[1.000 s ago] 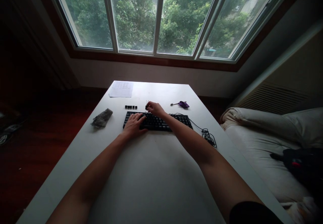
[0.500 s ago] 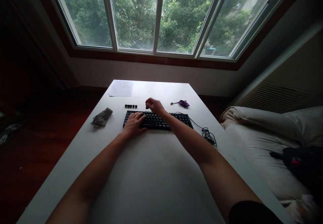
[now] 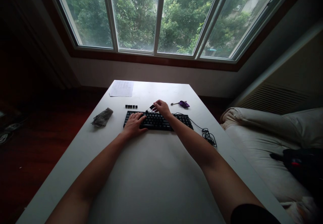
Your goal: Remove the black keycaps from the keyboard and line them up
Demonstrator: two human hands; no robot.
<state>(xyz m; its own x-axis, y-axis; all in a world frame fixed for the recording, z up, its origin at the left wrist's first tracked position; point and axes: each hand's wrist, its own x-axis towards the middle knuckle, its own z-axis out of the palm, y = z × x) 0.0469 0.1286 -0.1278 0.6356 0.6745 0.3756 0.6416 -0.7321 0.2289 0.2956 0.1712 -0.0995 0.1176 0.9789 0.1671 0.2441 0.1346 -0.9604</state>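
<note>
A black keyboard (image 3: pixel 161 122) lies on the white table. Across its left part rests my left hand (image 3: pixel 133 123), fingers stretched over the keys and thumb out along the front edge. My right hand (image 3: pixel 161 107) is above the keyboard's back edge, its fingers closed on the black handle of a keycap puller (image 3: pixel 151 106). The puller is tilted, its thin wire prongs pointing down left toward the top row of keys. Whether a keycap sits in the prongs is too small to tell. Several loose black keycaps (image 3: pixel 131 106) stand in a row behind the keyboard.
A grey cloth (image 3: pixel 102 117) lies left of the keyboard, and a printed sheet (image 3: pixel 121 88) at the back left. Back right is a small brush (image 3: pixel 174 104) beside a purple item (image 3: pixel 184 104). The keyboard's coiled cable (image 3: pixel 208 137) lies on the right. A sofa (image 3: pixel 257 143) flanks the table.
My right hand has moved a little to the right, and the keycap puller has gone from upright to tilted. My left hand stays on the keyboard.
</note>
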